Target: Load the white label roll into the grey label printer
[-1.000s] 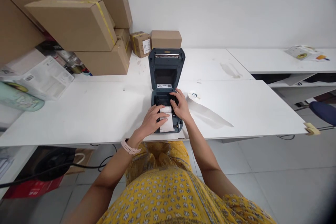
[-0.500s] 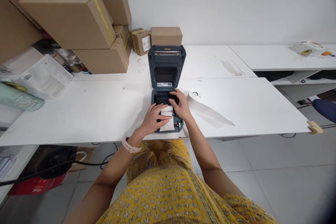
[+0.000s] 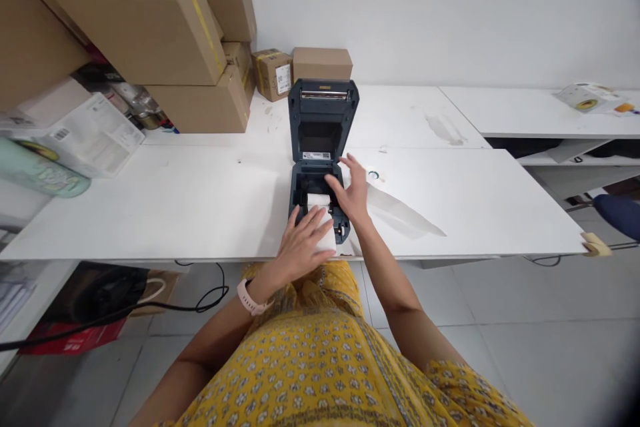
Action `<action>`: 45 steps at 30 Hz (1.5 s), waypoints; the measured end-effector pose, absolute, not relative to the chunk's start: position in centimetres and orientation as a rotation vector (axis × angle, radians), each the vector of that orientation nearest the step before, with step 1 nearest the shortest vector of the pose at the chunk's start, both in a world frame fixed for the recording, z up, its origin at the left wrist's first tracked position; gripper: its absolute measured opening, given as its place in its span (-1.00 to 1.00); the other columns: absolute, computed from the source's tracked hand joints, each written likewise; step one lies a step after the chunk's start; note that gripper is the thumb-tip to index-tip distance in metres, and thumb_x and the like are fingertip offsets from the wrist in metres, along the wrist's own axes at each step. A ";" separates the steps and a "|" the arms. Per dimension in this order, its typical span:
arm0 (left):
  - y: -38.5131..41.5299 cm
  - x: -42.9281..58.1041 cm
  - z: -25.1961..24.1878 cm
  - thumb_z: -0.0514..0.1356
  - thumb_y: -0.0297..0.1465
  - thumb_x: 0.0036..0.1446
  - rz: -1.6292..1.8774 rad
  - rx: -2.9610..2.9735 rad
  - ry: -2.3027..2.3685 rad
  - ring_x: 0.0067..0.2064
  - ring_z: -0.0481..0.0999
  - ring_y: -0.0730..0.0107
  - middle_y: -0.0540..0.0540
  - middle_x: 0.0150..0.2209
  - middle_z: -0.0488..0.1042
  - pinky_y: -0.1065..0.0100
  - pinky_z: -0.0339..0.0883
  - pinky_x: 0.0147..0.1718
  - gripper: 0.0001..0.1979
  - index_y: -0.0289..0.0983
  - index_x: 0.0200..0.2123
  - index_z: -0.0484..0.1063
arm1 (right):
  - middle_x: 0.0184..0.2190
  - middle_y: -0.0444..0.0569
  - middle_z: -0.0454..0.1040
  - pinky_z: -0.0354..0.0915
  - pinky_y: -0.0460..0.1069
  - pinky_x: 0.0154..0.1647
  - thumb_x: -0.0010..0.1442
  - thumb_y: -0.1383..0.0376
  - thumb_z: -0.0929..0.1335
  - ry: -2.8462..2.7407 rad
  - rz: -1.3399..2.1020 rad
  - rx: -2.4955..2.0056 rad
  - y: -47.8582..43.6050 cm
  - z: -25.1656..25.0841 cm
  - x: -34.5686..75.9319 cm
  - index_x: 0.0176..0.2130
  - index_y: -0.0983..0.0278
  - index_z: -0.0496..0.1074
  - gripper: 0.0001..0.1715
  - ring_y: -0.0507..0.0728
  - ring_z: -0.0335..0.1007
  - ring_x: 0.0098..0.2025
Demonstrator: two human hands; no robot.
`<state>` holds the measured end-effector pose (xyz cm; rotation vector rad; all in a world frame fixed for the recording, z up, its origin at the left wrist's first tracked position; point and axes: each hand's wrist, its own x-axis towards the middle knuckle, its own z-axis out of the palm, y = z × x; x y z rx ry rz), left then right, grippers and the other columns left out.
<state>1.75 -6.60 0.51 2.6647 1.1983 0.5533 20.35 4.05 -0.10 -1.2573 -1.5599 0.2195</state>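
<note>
A dark label printer (image 3: 295,197) stands on the white table with its lid (image 3: 324,117) raised. Inside it sits a white paper roll (image 3: 319,200), and its paper strip runs toward the table's front edge. My left hand (image 3: 303,240) lies over that strip with its fingers spread, pressing on the paper. At the printer's right side, my right hand (image 3: 353,190) is open, thumb over the compartment and fingers near the hinge. It holds nothing.
Right of the printer lies another roll (image 3: 374,175) with a long paper strip (image 3: 400,208). Cardboard boxes (image 3: 145,33) are stacked at the back left. A green bottle (image 3: 45,170) and white box (image 3: 95,137) are at the left.
My left hand has moved down the paper strip toward the front edge. My right hand has lifted slightly and spread its fingers. The view has shifted a little.
</note>
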 end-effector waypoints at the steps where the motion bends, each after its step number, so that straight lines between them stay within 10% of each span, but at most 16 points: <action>1: -7.5 1.8 0.3 0.10 -0.03 0.30 0.559 2.679 1.190 0.45 0.10 0.03 -0.25 0.41 0.18 -0.21 -0.18 0.41 -0.35 -0.24 0.35 0.24 | 0.24 0.17 0.36 0.17 0.31 0.33 0.32 -0.06 0.31 -1.487 0.168 -1.235 4.4 0.8 20.4 0.20 0.15 0.32 -0.42 0.30 0.24 0.33; 9: -9.3 1.7 -0.4 0.03 -0.05 0.35 0.524 2.730 1.211 0.46 0.08 0.03 -0.27 0.41 0.17 -0.12 -0.07 0.41 -0.34 -0.29 0.36 0.15 | 0.19 0.03 0.32 0.26 0.27 0.24 0.40 -0.08 0.16 -1.366 0.100 -1.016 8.0 8.0 20.3 0.23 0.04 0.23 -0.47 0.25 0.25 0.29; 19: -9.5 2.1 -0.2 0.15 -0.12 0.28 0.677 2.554 1.280 0.43 0.14 -0.03 -0.32 0.37 0.25 -0.10 0.08 0.37 -0.42 -0.28 0.27 0.29 | -0.19 -0.01 0.60 0.45 0.11 0.00 0.33 0.17 0.26 -1.690 0.464 -1.128 3.0 4.5 19.5 -0.18 0.20 0.52 -0.73 0.18 0.54 -0.14; 28: -1.5 0.1 2.4 0.10 -0.40 0.29 1.202 1.985 1.576 0.14 0.46 0.18 -0.18 0.05 0.55 0.08 0.32 0.19 -0.76 -0.25 -0.03 0.47 | -0.01 0.03 0.60 0.26 0.23 0.21 0.36 0.29 0.24 -2.029 0.326 -1.257 -2.0 0.7 18.2 0.05 0.20 0.47 -0.66 0.28 0.48 0.06; 45: 2.0 -0.3 1.2 0.08 -0.64 -0.04 0.970 1.850 1.456 0.13 0.49 0.18 -0.10 0.16 0.47 0.08 0.39 0.14 -0.39 -0.17 0.12 0.34 | 0.25 0.00 0.45 -0.02 0.39 0.37 0.42 0.23 0.23 -2.261 0.337 -1.226 -2.8 0.7 19.0 -0.02 0.10 0.53 -0.69 0.30 0.29 0.33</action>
